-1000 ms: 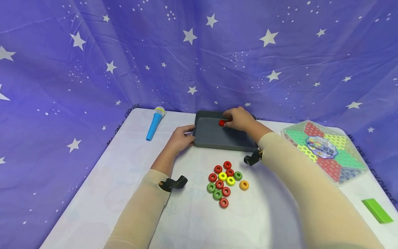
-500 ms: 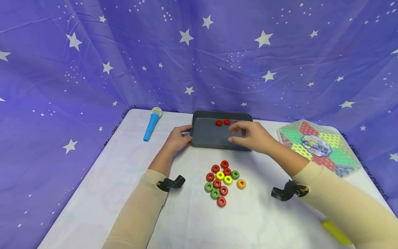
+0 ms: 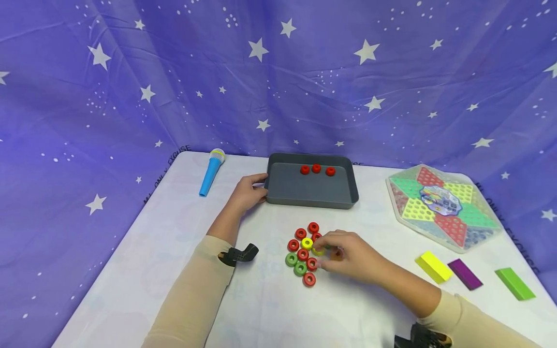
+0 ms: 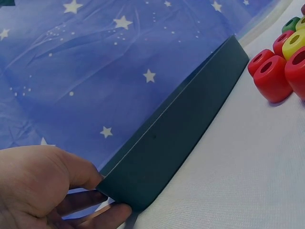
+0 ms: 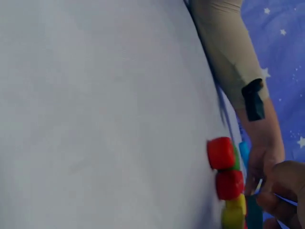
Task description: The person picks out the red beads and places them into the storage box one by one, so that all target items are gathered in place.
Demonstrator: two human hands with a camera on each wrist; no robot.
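In the head view, my left hand (image 3: 249,194) is at the left end of a dark grey tray (image 3: 311,200). The left wrist view shows its thumb and fingers about the tray's corner (image 4: 143,191). Three red beads (image 3: 316,168) with holes lie inside, along the back. Over the right side of a loose group of red, yellow (image 3: 307,243) and green (image 3: 300,268) beads hovers my right hand (image 3: 354,256), fingers bent, thumb and forefinger apart. It partly covers an orange bead (image 3: 336,253) and others. I see nothing held in it.
A blue toy microphone (image 3: 211,173) lies left of the tray. To the right is a hexagonal game board (image 3: 444,208) with coloured sections. Yellow (image 3: 434,267), purple (image 3: 465,274) and green (image 3: 515,283) blocks lie nearer. A starry purple cloth (image 3: 278,87) hangs behind the table.
My right hand has let go of a red bead in the tray and come back toward me, over the loose beads. The left hand has stayed at the tray.
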